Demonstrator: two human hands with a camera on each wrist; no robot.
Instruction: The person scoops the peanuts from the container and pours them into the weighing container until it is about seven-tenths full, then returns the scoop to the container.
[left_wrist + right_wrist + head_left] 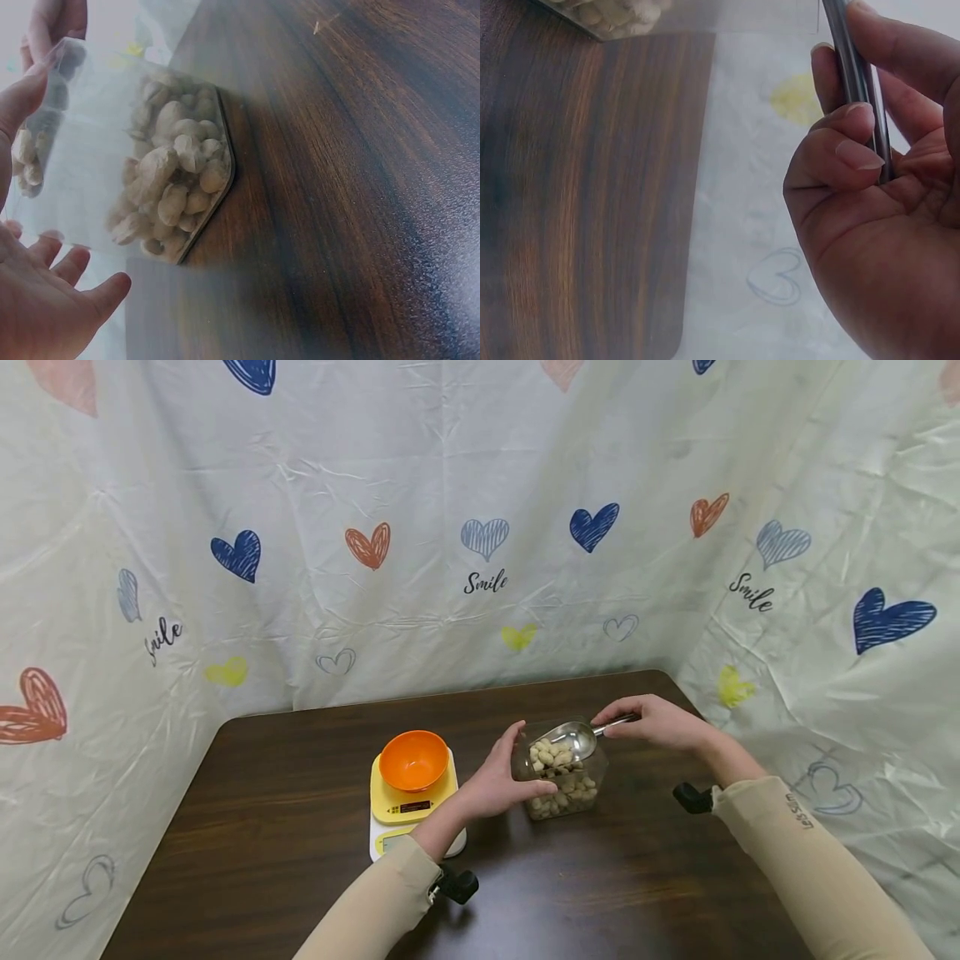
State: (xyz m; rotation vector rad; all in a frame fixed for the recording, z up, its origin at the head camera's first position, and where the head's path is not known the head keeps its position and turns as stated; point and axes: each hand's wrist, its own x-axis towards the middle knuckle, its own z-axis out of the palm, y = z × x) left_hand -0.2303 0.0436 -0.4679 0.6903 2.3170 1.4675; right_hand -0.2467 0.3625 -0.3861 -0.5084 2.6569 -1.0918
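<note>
A clear plastic container (597,768) with unshelled peanuts (172,180) in its lower part stands on the table. My left hand (498,783) holds it from the left, thumb along the near side and fingers around the far side. My right hand (654,722) grips the handle of a metal scoop (582,740), fingers curled round it in the right wrist view. The scoop's bowl is at the container's mouth, with peanuts in and around its front end. Through the clear wall, the left wrist view shows peanuts near the scoop, above the rest of the pile.
Left of the container, an orange bowl (415,760) sits on a yellow and white kitchen scale (390,806). The dark wooden table (285,827) ends at a white curtain (420,643) printed with hearts, behind and at the right.
</note>
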